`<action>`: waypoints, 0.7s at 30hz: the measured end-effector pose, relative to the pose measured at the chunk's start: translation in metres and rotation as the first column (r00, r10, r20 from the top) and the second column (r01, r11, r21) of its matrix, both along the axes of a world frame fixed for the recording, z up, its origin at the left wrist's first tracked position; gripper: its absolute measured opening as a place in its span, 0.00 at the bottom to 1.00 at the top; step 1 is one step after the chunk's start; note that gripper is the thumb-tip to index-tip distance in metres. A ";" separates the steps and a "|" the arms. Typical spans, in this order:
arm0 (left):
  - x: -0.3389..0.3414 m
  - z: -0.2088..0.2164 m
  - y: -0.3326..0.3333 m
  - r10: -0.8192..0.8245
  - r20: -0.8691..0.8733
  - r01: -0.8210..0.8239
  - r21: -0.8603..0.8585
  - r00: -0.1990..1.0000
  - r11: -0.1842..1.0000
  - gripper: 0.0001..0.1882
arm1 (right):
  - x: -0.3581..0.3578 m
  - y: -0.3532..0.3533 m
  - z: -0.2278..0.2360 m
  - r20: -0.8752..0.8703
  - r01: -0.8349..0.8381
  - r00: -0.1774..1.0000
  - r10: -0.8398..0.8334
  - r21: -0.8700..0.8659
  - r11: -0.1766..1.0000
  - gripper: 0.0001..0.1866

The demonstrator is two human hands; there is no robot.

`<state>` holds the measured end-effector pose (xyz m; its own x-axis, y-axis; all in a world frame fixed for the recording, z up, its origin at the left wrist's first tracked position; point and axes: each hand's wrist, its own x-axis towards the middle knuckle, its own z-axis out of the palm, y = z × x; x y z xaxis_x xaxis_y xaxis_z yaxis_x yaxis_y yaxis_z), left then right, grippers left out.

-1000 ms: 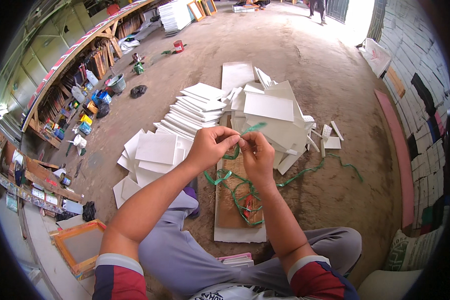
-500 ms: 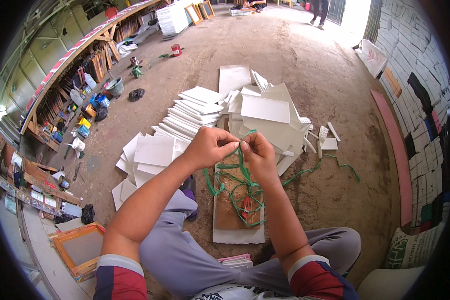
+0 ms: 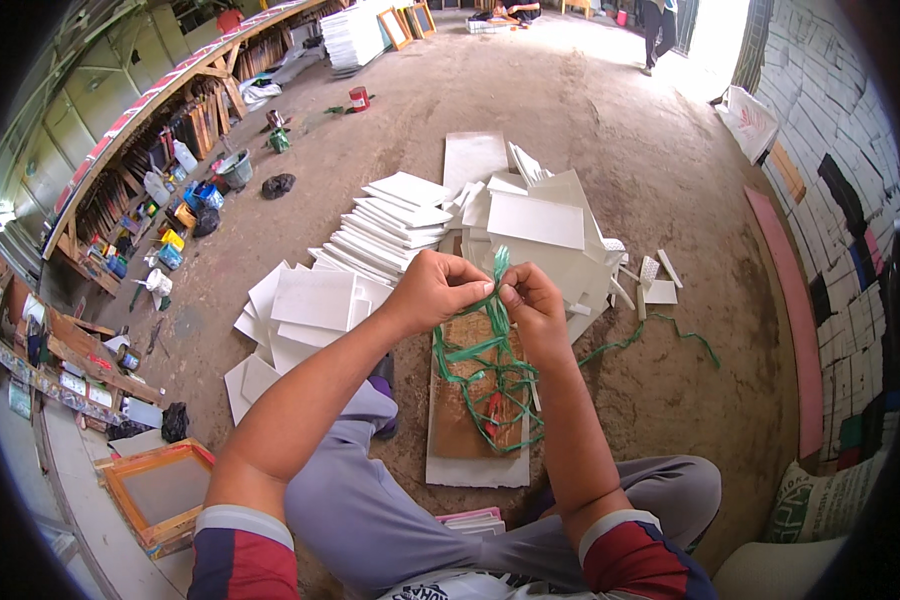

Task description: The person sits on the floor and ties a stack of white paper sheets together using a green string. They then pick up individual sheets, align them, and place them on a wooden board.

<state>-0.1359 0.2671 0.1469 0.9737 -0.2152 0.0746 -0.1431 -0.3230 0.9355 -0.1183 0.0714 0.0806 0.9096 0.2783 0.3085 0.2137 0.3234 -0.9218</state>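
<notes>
Left hand (image 3: 435, 290): closed, the green string (image 3: 498, 268) is pinched in its fingers.
Right hand (image 3: 532, 298): closed on the same string, touching the left hand.
String: held between both hands; the tangled rest is hung below onto a brown board (image 3: 475, 410).
White boards (image 3: 390, 225): piled just beyond the hands.

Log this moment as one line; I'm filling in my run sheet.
left hand: pinching green strap | right hand: pinching same strap | strap tangle over brown board | white panels stacked behind
</notes>
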 end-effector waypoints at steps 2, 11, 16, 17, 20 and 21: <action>0.002 -0.001 -0.001 0.014 -0.046 -0.016 -0.039 0.999 0.999 0.12 | 0.001 -0.001 -0.001 -0.045 -0.022 0.999 0.025 0.057 0.998 0.03; -0.003 0.009 -0.006 0.127 0.043 -0.134 0.213 0.991 0.968 0.12 | -0.013 0.004 0.023 0.451 0.405 0.863 -0.227 -0.350 0.845 0.06; -0.002 0.006 -0.013 0.152 0.088 -0.171 0.276 0.984 0.946 0.11 | -0.014 0.006 0.016 0.554 0.482 0.799 -0.233 -0.358 0.799 0.08; 0.000 0.002 -0.013 0.165 0.068 -0.177 0.260 0.984 0.949 0.11 | -0.015 0.005 0.017 0.585 0.489 0.778 -0.230 -0.332 0.807 0.09; -0.003 0.001 -0.010 0.156 -0.174 -0.173 -0.087 0.972 0.981 0.10 | -0.016 0.003 0.021 0.604 0.439 0.771 -0.203 -0.272 0.856 0.09; -0.005 0.000 -0.010 0.137 -0.093 -0.145 -0.084 0.986 0.986 0.09 | -0.016 0.001 0.022 0.596 0.414 0.780 -0.191 -0.262 0.872 0.09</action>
<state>-0.1411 0.2570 0.1467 0.9974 -0.0714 0.0015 -0.0192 -0.2484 0.9685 -0.1346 0.0724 0.1027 0.6795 0.2082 0.7035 0.7335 -0.1751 -0.6567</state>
